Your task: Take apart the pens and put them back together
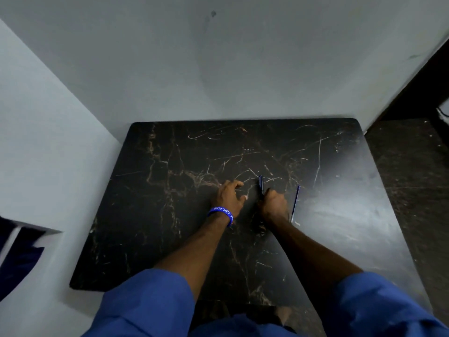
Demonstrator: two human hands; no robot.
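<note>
Right hand (273,204): closed in a fist around the lower end of the pen barrel, knuckles up, resting on or just above the table; the fingertips are hidden under the hand.
Pen barrel (261,184): dark blue, gripped by the right hand, its free end projecting away from the person out of the top of the fist.
Left hand (229,197): placed just left of the pen barrel, apart from it; fingers loosely curled and slightly spread, fingertips on the table; whether anything is held beneath them cannot be told.
Wristband (221,214): blue with white lettering, worn on the left wrist.
Refill (295,202): thin blue rod with a pale tip, laid flat on the table just right of the right hand, roughly parallel to the pen barrel.
Table (170,215): black, marble-patterned, scratched; both hands near its middle.
Sleeves (145,302): blue, seen at the near edge of the table.
</note>
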